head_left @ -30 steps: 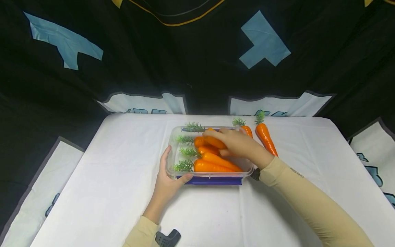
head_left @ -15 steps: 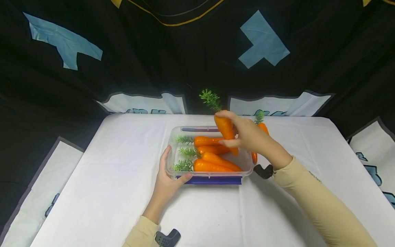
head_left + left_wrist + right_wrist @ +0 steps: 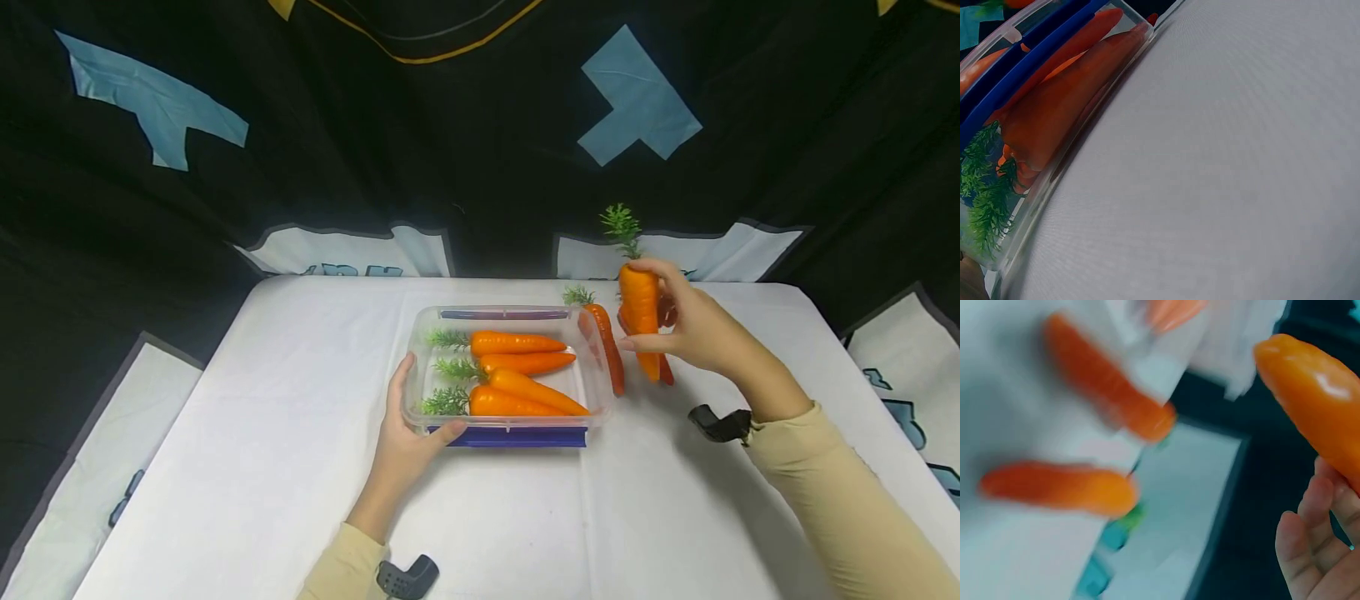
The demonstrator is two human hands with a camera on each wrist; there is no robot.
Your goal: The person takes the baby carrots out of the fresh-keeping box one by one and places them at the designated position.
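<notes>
Carrot, leaves up and root pointing down, is in the right hand, beyond the right side of the box and not yet set down. Thumb and fingers clasp it between them. Two more are out on the table: one just beside the box, the other partly behind the held one and blurred in the right wrist view, so I cannot tell whether those two touch. Four carrots lie inside the box, leaves toward its left wall.

By that count the work looks partway along: two laid out, one between places, four in the box.

The left hand steadies the box's near left corner, fingers stretched along the side and thumb laid against the front rim. A blue latch hangs in front; a black curtain stands behind.
</notes>
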